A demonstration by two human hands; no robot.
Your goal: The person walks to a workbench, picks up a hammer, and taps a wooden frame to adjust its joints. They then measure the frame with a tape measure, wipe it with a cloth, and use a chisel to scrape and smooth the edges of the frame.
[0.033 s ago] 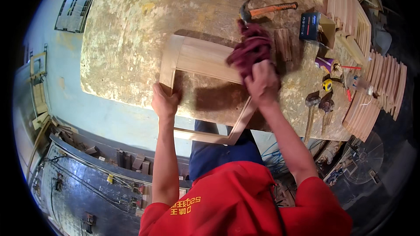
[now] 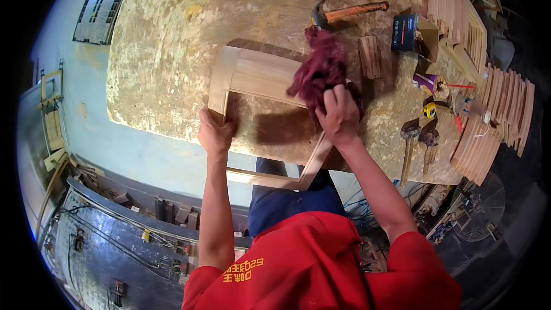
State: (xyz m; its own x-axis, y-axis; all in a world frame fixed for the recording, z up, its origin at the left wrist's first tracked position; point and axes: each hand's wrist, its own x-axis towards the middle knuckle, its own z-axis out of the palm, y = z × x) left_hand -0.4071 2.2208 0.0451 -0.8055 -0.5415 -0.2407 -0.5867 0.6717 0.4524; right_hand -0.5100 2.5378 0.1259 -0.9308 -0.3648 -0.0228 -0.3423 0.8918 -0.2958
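A pale wooden frame [image 2: 221, 83] with a panel in its far part lies on the worktable, its near end jutting past the table edge over my legs. My left hand [image 2: 216, 132] is closed round the frame's left side rail. In my right hand [image 2: 340, 116] is a bunched dark red cloth [image 2: 323, 69], pressed against the frame's right side. The cloth covers the panel's far right corner, and part of the right rail lies hidden under cloth and hand. Just beyond the cloth rests a claw hammer [image 2: 356, 10] with an orange handle.
On the worktable [image 2: 155, 80], to the right, are short wood strips [image 2: 369, 57], a dark box [image 2: 405, 33], a yellow tape measure [image 2: 429, 110] and two mallet-like tools [image 2: 410, 131]. Stacked wooden pieces [image 2: 505, 100] line the right edge. A round fan [image 2: 479, 206] stands below.
My right hand has shifted slightly left, and the cloth has spread out in a different shape over the frame's corner. My left hand keeps its hold on the frame.
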